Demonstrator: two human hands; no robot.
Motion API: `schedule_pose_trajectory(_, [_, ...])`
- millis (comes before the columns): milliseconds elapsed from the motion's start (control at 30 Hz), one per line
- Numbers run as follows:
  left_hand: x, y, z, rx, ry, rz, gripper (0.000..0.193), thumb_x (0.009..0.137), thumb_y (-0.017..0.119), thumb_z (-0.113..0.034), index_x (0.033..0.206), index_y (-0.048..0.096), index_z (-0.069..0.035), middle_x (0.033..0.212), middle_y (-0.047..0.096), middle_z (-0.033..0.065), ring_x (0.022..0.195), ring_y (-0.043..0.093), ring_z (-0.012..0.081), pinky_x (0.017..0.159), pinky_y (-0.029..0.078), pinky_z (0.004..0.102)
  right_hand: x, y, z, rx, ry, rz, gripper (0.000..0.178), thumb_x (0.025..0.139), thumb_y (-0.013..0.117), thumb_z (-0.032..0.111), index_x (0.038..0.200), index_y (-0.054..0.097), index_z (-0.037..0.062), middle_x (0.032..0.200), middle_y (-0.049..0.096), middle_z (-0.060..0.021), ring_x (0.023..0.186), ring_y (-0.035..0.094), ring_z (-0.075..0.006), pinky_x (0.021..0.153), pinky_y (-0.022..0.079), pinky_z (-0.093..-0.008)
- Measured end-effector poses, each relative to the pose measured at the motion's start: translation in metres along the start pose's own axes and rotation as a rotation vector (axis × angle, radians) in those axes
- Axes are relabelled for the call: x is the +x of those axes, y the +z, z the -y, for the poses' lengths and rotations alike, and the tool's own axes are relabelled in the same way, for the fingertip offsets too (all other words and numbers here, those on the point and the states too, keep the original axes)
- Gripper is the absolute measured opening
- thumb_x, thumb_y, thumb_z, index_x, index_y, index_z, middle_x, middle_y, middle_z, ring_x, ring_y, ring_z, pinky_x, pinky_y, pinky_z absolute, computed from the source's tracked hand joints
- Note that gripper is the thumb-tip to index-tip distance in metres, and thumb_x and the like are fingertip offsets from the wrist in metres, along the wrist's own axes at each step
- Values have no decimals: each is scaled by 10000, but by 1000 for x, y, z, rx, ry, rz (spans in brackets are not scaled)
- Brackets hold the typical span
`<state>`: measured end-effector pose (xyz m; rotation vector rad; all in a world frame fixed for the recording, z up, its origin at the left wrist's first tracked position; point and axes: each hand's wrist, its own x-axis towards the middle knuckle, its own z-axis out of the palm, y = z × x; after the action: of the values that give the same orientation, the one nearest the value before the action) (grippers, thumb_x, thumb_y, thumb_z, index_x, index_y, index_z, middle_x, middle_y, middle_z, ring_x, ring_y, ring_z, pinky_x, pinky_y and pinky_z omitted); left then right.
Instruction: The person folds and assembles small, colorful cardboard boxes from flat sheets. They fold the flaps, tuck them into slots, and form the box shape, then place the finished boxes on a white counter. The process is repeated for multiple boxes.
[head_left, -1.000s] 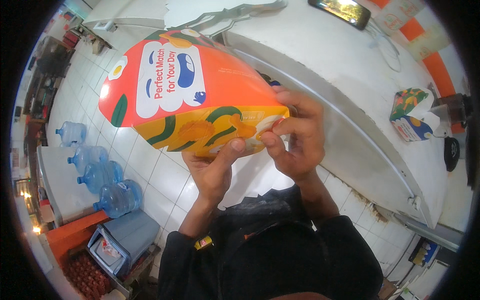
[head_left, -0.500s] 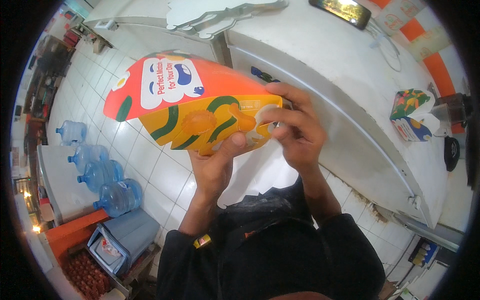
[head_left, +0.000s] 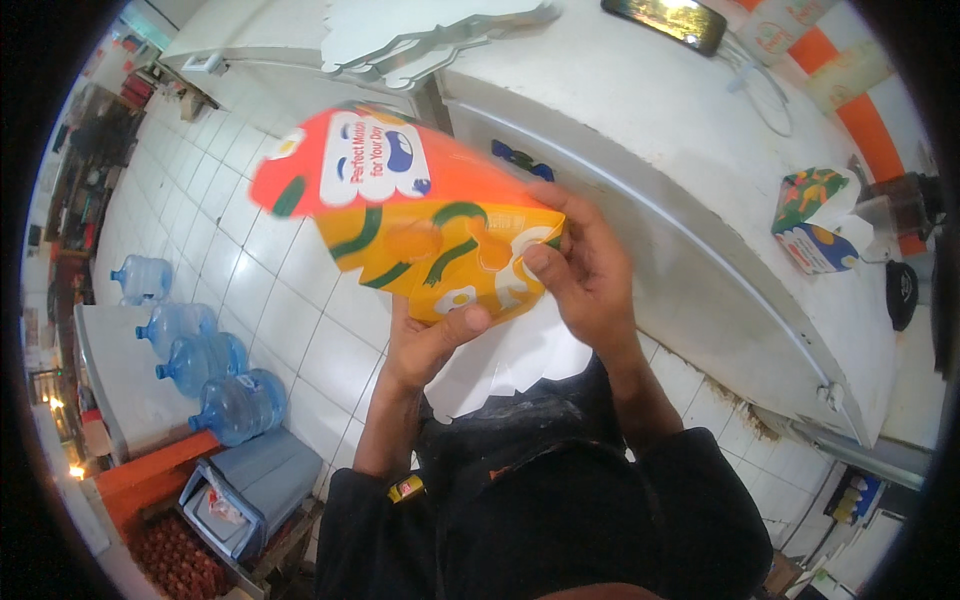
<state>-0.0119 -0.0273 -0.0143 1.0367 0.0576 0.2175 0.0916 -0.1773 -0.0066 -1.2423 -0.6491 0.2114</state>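
Note:
A printed food carton, orange-red on one side and yellow with green stripes on the other, is held up before me, partly formed and tilted. My left hand grips its lower edge, thumb on the yellow face and fingers hidden behind. At the carton's right end, my right hand pinches the corner, thumb in front and fingers behind. Below the carton, several white flat cardboard blanks with scalloped edges lie on my lap.
On the white freezer top lie more flat blanks, a phone with a white cable, and a formed carton. At left stand several blue water jugs and a grey-blue bin. White floor tiles lie beyond.
The carton's left end has shifted right and the carton tilts more. My right fingers have moved behind its right end, with the thumb now pressed on the yellow face.

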Motion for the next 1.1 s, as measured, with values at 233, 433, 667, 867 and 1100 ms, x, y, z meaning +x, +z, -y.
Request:
schedule_pose_trajectory(233, [8,0,-4,-97,-104,-27,562,827,763,-148,1304,489,-29,1206,607,96,1078,613,208,909,519,310,-8,-1,10,-117,27,-79,325,964,615,156,1265,585,35,796,568,26,713,492,-25,635,405,-177])
schedule_pose_trajectory(433, [19,2,-25,432,-39,16,455,886,698,-183,1279,519,-39,1150,656,107,1043,648,206,909,529,322,10,-30,22,-645,-258,-13,338,871,718,248,1160,679,78,1045,621,-91,913,605,-162,812,483,-269])
schedule_pose_trajectory(667, [25,-2,-47,686,-82,285,308,919,637,-173,1182,613,-15,1119,684,130,1011,682,255,908,538,336,38,-21,37,-872,-567,199,507,818,735,309,1269,637,99,1410,503,-100,1217,521,-352,1033,414,-426])
schedule_pose_trajectory(867, [29,2,-64,710,-98,396,276,953,569,-186,1127,633,18,1041,700,138,931,704,257,865,551,325,30,-9,34,-751,-466,239,525,777,764,276,1247,645,74,1292,614,-88,1234,535,-311,1048,411,-435])
schedule_pose_trajectory(1100, [33,-7,-61,934,-40,485,328,904,652,-242,1090,654,29,938,712,136,855,703,221,755,543,283,21,-5,30,-682,-446,274,330,808,758,198,1091,709,37,1109,711,-109,1099,648,-293,968,492,-395])
